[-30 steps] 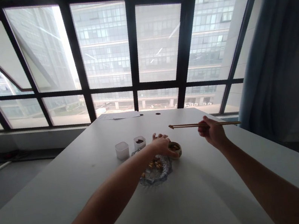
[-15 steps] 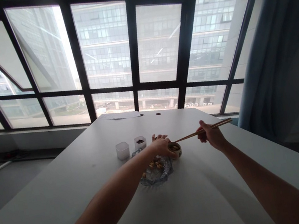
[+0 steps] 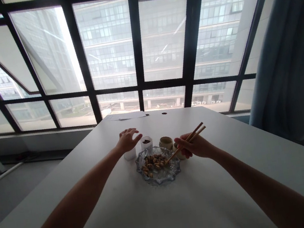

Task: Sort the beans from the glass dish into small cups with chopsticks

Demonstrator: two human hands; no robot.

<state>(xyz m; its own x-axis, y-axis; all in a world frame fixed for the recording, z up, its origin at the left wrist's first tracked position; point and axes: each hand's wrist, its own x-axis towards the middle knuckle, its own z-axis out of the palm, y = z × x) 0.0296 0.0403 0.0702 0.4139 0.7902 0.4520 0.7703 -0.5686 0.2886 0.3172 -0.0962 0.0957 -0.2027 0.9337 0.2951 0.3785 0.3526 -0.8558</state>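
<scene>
My right hand (image 3: 191,146) holds a pair of wooden chopsticks (image 3: 197,131), whose tips reach down into a scalloped glass bowl (image 3: 175,169). Brown nuts (image 3: 154,161) lie mostly in the bowl's left and back part. My left hand (image 3: 128,139), fingers apart and holding nothing, is over a white translucent cup (image 3: 130,155) and hides its top. Beside that cup, a second white cup (image 3: 147,143) has dark pieces in it. Behind the bowl is a round tan cup (image 3: 166,143); another tan cup (image 3: 181,154) is partly hidden by my right hand.
White papers (image 3: 127,115) lie at the far end of the white table (image 3: 168,212). Two dark round spots are near that edge. Beyond are large windows, with a blue curtain (image 3: 278,54) on the right.
My left hand has let go of a tan cup and moved left over the white cup. My right hand has moved left and brought the chopstick tips into the glass bowl.
</scene>
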